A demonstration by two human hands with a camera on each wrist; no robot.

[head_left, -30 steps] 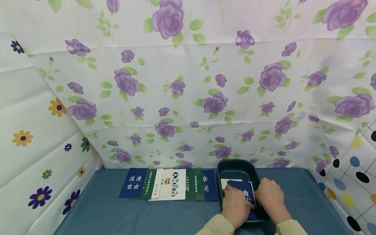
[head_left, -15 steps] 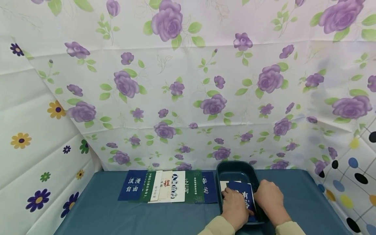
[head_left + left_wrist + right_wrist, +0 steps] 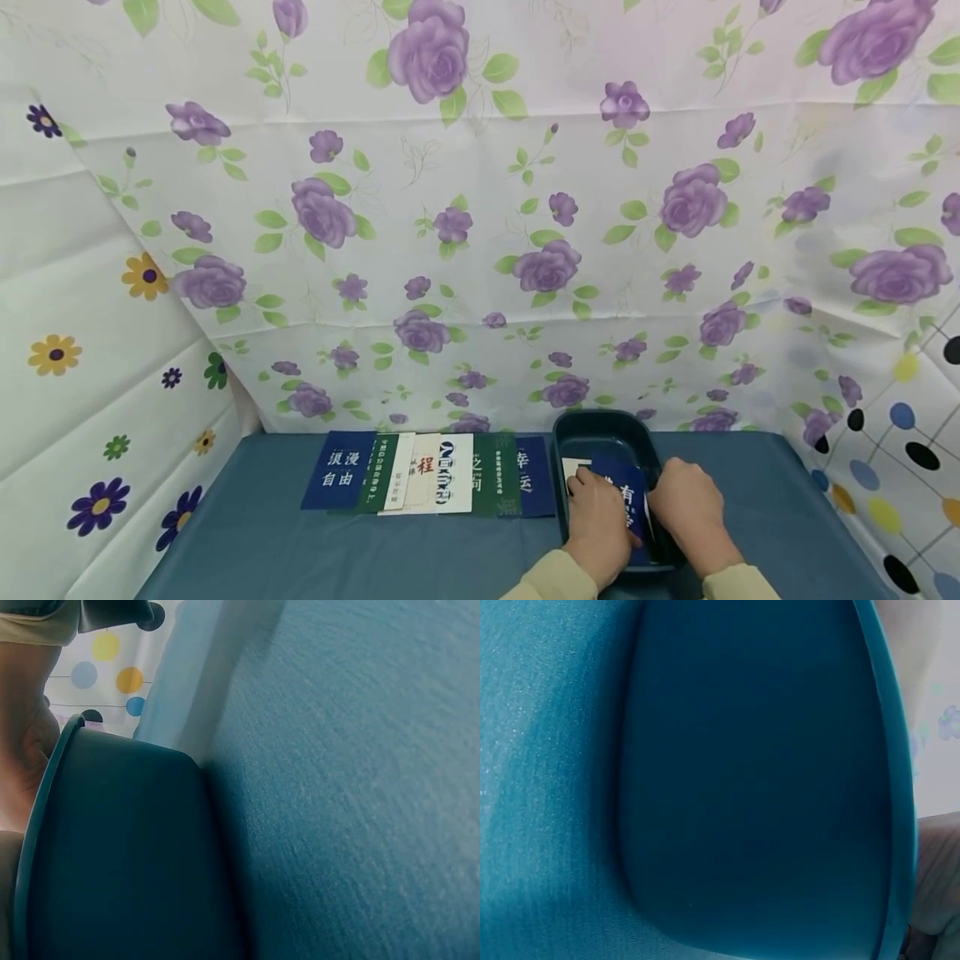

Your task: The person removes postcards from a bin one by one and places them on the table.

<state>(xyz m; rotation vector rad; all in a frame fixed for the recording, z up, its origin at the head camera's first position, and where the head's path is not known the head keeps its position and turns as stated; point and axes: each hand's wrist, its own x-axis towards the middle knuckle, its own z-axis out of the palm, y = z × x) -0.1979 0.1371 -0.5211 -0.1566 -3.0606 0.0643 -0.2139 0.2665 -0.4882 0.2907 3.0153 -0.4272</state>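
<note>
In the head view a dark green-blue plastic tray (image 3: 606,420) stands on the table, with a blue card (image 3: 634,483) bearing white characters inside it. A white card (image 3: 572,471) shows at its left edge. My left hand (image 3: 600,525) reaches into the tray and grips the blue card, fingers bent over its left part and thumb low at its right. My right hand (image 3: 686,507) curls over the right rim beside the card's right edge; its fingertips are hidden. Both wrist views mostly show the tray's outer wall (image 3: 127,847), with my right hand (image 3: 26,742) over the rim in the left one.
Left of the tray lies a row of overlapping cards: blue (image 3: 337,471), green (image 3: 495,475), white (image 3: 453,472) and another blue (image 3: 534,477). A flowered cloth (image 3: 480,250) hangs behind the blue-green table cover (image 3: 420,558). Patterned cloths stand at both sides.
The blue card's upper left part has shifted slightly under my left hand, which is a little higher. My right hand stays at the tray's right rim. The row of cards is unmoved.
</note>
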